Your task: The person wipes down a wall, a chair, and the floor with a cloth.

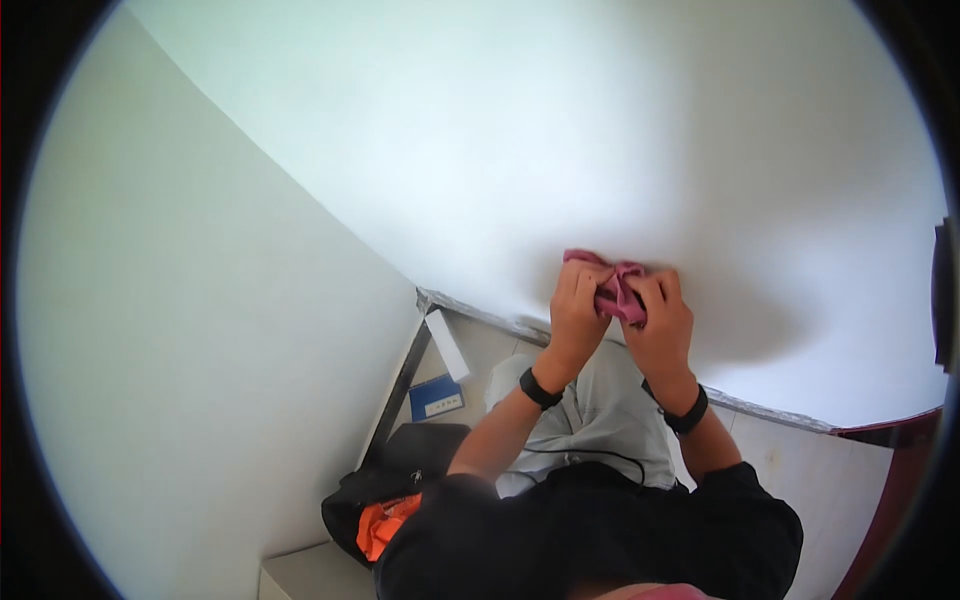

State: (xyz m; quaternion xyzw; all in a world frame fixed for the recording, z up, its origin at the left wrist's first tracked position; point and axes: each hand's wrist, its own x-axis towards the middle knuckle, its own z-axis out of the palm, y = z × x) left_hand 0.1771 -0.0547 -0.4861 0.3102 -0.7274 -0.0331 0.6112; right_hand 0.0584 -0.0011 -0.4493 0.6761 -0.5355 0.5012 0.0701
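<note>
Two plain pale walls meet at a corner: left wall [200, 320] greyer, front wall [480, 150] brighter, bearing soft shadow [770, 325]. Front wall's base edge [770, 411] rough, grey; dark skirting [405, 375] along left wall. Floor [800, 480] pale, jointed. Dark red surface [895, 500] at lower right.

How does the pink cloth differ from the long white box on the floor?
The pink cloth is bunched and creased, while the white box has straight edges and flat sides. The cloth is a dusky pink; the box is plain white. The cloth is gripped by the left hand and right hand, whereas the box rests on the floor, untouched.
</note>
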